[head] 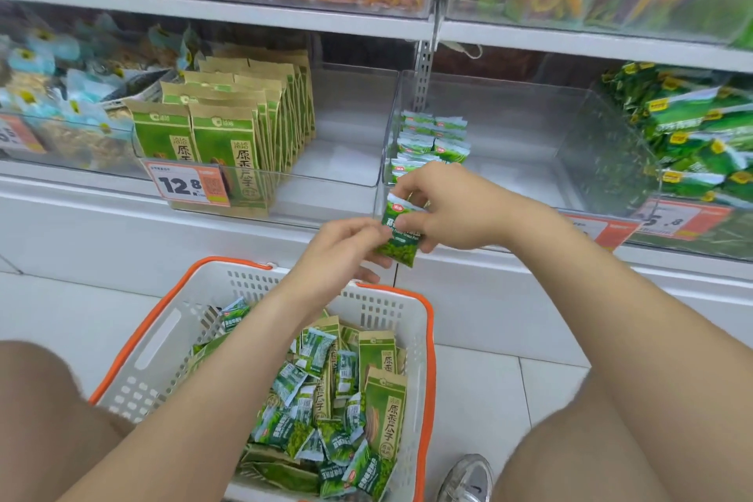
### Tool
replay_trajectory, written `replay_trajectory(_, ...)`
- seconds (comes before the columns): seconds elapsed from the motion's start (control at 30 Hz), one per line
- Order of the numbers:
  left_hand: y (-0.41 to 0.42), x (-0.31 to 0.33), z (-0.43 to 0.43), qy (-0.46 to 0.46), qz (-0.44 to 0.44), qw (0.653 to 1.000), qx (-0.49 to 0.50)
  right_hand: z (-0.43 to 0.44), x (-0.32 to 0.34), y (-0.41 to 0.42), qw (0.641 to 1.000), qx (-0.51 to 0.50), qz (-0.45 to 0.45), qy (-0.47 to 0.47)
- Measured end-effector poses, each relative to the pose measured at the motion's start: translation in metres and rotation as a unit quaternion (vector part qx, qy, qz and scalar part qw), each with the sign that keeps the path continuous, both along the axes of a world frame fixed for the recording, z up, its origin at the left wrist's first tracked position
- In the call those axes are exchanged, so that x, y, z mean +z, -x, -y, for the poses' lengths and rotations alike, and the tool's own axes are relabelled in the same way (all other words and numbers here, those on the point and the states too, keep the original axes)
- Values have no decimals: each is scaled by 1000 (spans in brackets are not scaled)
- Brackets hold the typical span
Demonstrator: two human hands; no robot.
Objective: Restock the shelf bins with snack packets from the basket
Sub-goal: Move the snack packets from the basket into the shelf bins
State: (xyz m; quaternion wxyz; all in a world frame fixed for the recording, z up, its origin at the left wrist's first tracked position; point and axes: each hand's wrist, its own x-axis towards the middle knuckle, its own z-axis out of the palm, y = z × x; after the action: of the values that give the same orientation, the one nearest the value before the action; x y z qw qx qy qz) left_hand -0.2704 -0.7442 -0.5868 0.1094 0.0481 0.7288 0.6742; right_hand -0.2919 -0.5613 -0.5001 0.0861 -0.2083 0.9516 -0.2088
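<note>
White metal shelf (285, 18) runs across the far side. Near you on the floor sits a white slotted plastic basket (163, 338) with an orange rim, heaped with small green snack packets (313, 355) and taller kraft-paper packets (385, 408). A clear plastic bin (509, 126) right of centre holds a short row of green packets against its left wall. Just in front of it your hands meet: your left hand (338, 249) pinches the left edge, and your right hand (452, 208) curls round the top, of one small green pea packet (401, 242), upright above the basket's far rim.
</note>
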Motion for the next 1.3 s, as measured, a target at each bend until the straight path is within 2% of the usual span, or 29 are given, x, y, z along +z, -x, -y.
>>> replay_trajectory(0.1,-2,-1,-3,3,-59,998,-16,-5,4,-1,999,-12,-3,29)
replay_trajectory(0.23,-2,7,-13,-51,-84,994,39,-8,11,-1,996,-45,-7,81)
replay_trajectory(0.3,1,13,-19,-62,-111,988,90,-11,15,3,986,-82,-6,146)
replay_trajectory(0.37,6,16,-23,-11,-179,970,161,-15,18,13,967,-139,-2,214)
replay_trajectory(0.47,14,18,-25,121,-313,909,247,-27,18,34,931,-240,-45,271)
replay_trajectory(0.53,21,20,-27,184,-376,869,265,-36,16,47,911,-295,-98,270)
replay_trajectory(0.6,31,22,-28,221,-410,848,252,-45,11,59,905,-331,-123,237)
replay_trajectory(0.8,63,25,-38,338,-345,859,171,-63,-22,106,940,-332,-53,56)
replay_trajectory(0.9,67,26,-41,415,-340,824,181,-64,-31,123,951,-307,-19,2)
replay_trajectory(1.03,64,27,-45,454,-342,801,187,-61,-37,137,954,-299,-28,-26)
replay_trajectory(1.3,67,21,-45,474,-351,780,210,-55,-33,133,962,-266,-56,17)
